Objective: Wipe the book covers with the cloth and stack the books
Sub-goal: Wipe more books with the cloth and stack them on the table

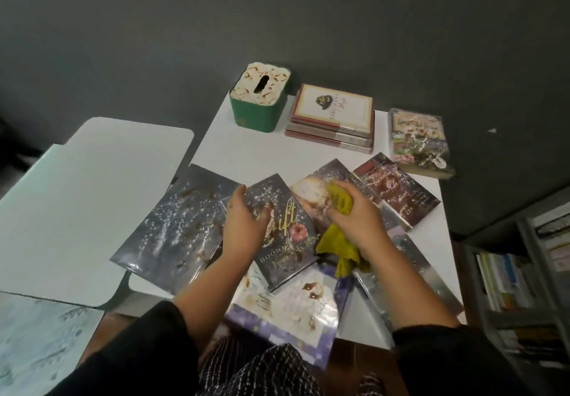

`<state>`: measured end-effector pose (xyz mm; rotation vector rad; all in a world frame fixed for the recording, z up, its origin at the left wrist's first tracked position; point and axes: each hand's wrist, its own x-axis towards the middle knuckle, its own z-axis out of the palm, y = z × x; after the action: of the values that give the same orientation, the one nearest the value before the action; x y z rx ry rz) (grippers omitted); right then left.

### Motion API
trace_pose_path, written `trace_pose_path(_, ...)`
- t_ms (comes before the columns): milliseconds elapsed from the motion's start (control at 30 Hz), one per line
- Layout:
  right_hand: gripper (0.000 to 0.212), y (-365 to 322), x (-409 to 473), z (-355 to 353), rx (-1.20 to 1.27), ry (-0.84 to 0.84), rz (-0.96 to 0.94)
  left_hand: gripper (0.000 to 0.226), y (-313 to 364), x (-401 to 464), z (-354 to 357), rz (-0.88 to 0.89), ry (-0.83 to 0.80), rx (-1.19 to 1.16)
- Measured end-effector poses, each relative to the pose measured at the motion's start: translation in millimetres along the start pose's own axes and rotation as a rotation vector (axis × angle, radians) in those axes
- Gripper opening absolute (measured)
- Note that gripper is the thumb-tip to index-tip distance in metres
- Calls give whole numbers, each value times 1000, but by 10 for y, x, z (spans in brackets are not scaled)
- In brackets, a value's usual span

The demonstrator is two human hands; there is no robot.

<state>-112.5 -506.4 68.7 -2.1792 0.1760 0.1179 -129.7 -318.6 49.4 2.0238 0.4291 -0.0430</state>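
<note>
Left hand grips the dark book (left edge); right hand pinches the yellow cloth, bunched just right of that grip.

The book under my left hand has a glossy cover, slick and reflective, speckled with white powder and brown smears. The cloth bunched in my right hand is a soft, nubbly mustard fabric, matt. The large dark book to the left shines like laminated paper under its dusting. The far stack looks cleaner, its top cover a smoother satin paper. The table is smooth, matt white. The tissue box has green walls with a slight sheen.
</note>
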Motion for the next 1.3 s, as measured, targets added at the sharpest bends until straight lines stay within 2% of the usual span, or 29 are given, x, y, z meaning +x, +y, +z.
trace_pose_path(200, 53, 124, -204, 380, -186, -123, 69, 66, -322, -88, -57, -171, -33, -6)
trace_pose_path(367, 56, 170, -198, 516, -250, -84, 99, 67, -337, -23, -127, -263, -114, -174)
trace_pose_path(533, 57, 175, -182, 578, -317, -80, 106, 41, -369, 46, -197, -356, -94, -319)
trace_pose_path(700, 57, 151, -185, 560, -286, -107, 122, 34, -355, 156, -252, -455, -87, -541)
trace_pose_path(833, 53, 154, -199, 490, -169, -134, 150, 15, -327, 117, -282, -442, -174, -626)
trace_pose_path(1033, 51, 99, -240, 445, -70, -123, 178, 27, -193, 64, -316, -460, -404, -819)
trace_pose_path(1200, 53, 103, -278, 354, -49, -160, 187, 31, -107, 38, -329, -398, -409, -779)
trace_pose_path(1300, 48, 114, -281, 197, 68, -148, 184, 25, -26, 46, -348, -353, -387, -793)
